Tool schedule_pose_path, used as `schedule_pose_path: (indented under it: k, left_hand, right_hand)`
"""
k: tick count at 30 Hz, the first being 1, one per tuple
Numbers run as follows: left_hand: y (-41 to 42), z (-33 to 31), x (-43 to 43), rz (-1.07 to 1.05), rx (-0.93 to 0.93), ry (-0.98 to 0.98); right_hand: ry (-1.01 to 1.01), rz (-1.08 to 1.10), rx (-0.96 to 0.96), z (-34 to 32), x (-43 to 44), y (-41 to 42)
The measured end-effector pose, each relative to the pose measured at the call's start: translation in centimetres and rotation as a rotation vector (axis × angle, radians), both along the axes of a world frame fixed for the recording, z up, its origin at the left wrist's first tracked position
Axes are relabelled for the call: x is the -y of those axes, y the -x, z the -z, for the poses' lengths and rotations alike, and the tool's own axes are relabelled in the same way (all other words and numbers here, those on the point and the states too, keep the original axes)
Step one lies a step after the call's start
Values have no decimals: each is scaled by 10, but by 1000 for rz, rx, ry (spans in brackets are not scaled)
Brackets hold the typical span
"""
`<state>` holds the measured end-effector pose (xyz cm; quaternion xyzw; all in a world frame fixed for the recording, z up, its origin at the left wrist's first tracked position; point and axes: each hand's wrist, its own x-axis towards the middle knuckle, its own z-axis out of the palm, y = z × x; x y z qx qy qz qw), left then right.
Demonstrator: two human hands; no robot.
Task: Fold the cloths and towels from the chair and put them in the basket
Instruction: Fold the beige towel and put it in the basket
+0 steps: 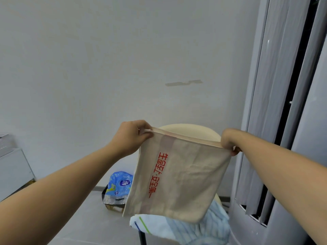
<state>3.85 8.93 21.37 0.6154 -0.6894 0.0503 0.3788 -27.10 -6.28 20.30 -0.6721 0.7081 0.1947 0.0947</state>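
My left hand (130, 137) and right hand (230, 141) each pinch a top corner of the cloth (178, 179), which hangs over the chair (191, 129), hiding most of it.

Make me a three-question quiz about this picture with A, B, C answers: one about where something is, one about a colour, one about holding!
1. Where does the light blue towel lie? A) in a basket B) on the chair C) on a bed
2. The beige cloth's letters are: A) red B) green C) black
3. The beige cloth is held by: A) nobody B) one hand C) both hands

Answers: 1 B, it drapes over the seat. 2 A, red print runs down it. 3 C, left hand and right hand pinch its top corners.
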Motion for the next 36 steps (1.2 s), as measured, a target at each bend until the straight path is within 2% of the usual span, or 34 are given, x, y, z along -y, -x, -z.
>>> schedule_pose_path:
  k: [3,6,9,12,14,18,20,27,30,36]
  left_hand:
    - [6,-3,-2,5,-269,-27]
    - [14,-5,0,-22,-463,-44]
    - [20,-7,3,-14,-540,-80]
    - [25,-7,7,9,-507,-90]
    - [28,-7,9,34,-471,-101]
    - [30,-3,13,95,-369,-151]
    - [29,1,14,138,-354,-182]
    - [26,4,12,206,-392,-271]
    - [26,3,12,217,-455,-288]
    - [32,0,10,270,-641,-329]
  right_hand:
    - [-42,-38,-21,3,1,-2]
    - [-27,-46,62,3,-17,0]
    - [-93,-117,84,1,-30,-8]
    - [-100,-207,170,1,-27,-20]
    - [-27,-311,360,-5,-29,-33]
    - [131,-518,962,-26,-52,-71]
    - [201,-574,1129,-34,-62,-88]
    - [336,-632,1200,-34,-71,-119]
    - [306,-646,1198,-31,-73,-120]
    - [463,-667,1144,-28,-72,-120]
